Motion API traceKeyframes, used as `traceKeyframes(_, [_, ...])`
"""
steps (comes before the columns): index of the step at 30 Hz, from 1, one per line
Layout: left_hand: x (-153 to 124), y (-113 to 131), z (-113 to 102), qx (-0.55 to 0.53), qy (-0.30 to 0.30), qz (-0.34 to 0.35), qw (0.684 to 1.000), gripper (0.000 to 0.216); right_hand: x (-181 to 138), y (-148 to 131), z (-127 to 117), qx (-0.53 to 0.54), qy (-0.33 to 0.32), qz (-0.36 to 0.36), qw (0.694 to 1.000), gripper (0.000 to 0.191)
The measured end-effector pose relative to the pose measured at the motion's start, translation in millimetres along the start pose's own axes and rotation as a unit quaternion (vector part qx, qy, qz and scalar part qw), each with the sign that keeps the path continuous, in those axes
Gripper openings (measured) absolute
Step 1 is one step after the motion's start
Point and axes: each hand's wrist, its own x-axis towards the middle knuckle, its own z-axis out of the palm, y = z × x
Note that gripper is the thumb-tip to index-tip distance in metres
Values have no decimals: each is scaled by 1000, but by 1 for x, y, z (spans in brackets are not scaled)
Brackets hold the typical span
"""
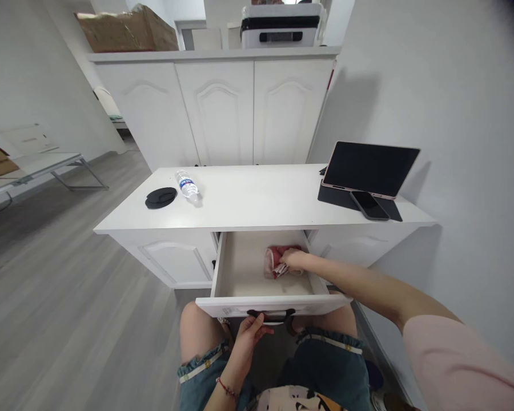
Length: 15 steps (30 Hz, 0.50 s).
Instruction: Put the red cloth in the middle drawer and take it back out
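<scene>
A white drawer (223, 268) stands pulled out of a low white cabinet (248, 200). My left hand (251, 331) curls its fingers round the drawer's black handle (270, 315) from below. My right hand (294, 261) reaches into the back right of the drawer and is closed on a red and pink cloth bundle (274, 261) lying on the drawer floor.
On the cabinet top lie a black round lid (160, 197), a small water bottle (187, 186), a propped tablet (369, 168) and a phone (369, 205). Tall white cupboards (216, 108) stand behind. A wall is close on the right; grey floor opens to the left.
</scene>
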Motion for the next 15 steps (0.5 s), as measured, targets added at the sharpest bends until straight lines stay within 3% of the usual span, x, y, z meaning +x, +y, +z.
traceKeyframes(6, [0, 1, 3, -1, 14, -5, 1000, 44, -18, -21, -2, -84, -80, -68, 991, 29])
traceKeyframes(15, [1, -1, 3, 5, 13, 1, 1000, 43, -24, -53, -2, -85, -195, -129, 969, 30])
